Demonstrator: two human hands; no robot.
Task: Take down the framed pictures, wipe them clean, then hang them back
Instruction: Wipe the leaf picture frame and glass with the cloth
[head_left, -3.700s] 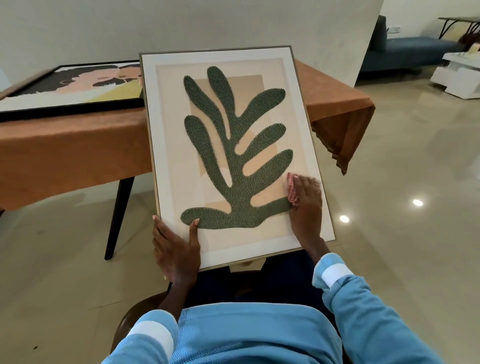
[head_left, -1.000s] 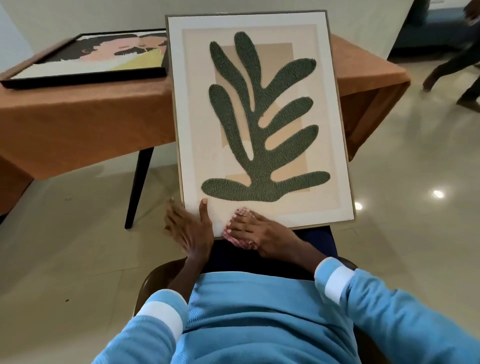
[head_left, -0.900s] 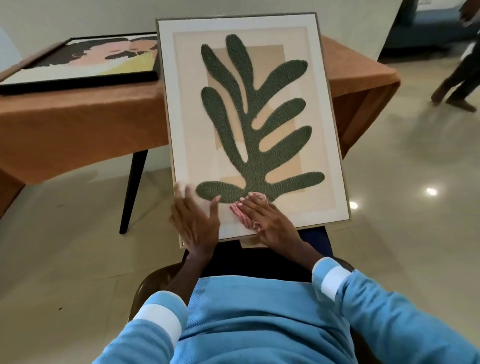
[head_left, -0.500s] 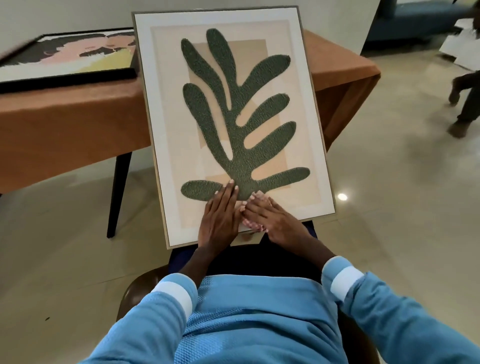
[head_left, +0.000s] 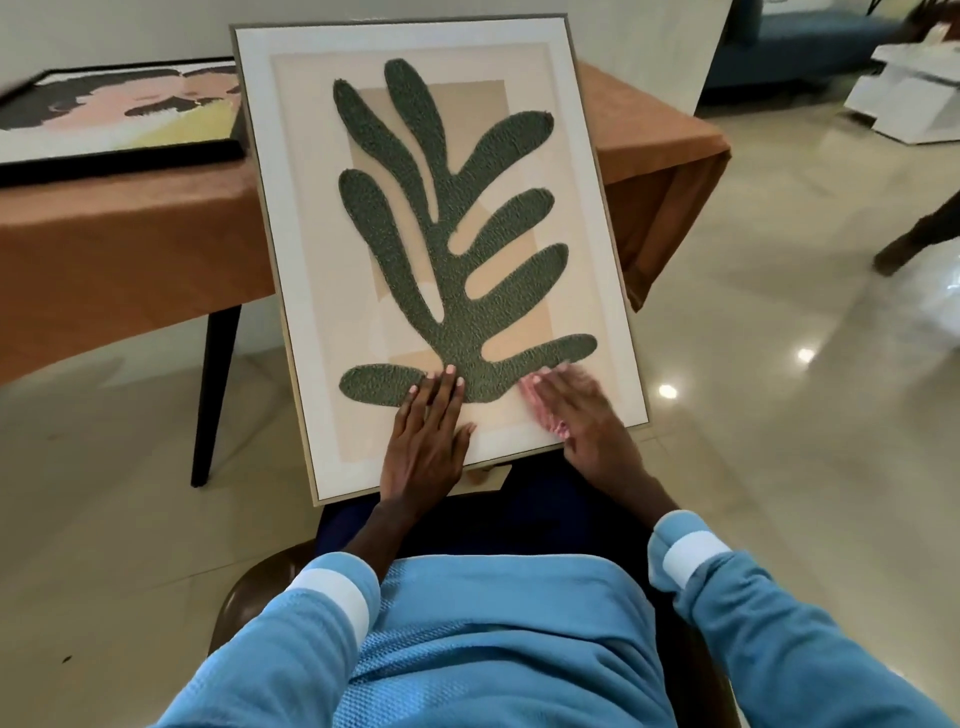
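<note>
A framed picture (head_left: 587, 218) with a green leaf shape on beige stands tilted on my lap, leaning back toward the table. My left hand (head_left: 426, 447) lies flat on its lower glass, fingers straight, fingertips at the leaf's base. My right hand (head_left: 582, 421) presses a pink cloth (head_left: 540, 410) flat against the glass near the lower right part; the hand is blurred. A second picture (head_left: 114, 124) in a black frame lies flat on the table at the left.
The table (head_left: 130, 244) with a brown cloth and dark legs stands just behind the frame. I sit on a brown chair (head_left: 249, 592). A person's foot (head_left: 904, 244) is on the glossy floor at right. White boxes (head_left: 914, 98) and a blue sofa (head_left: 810, 31) lie far right.
My left hand has left the frame's lower left edge and now lies flat on the glass. My right hand with the cloth has slid right along the bottom.
</note>
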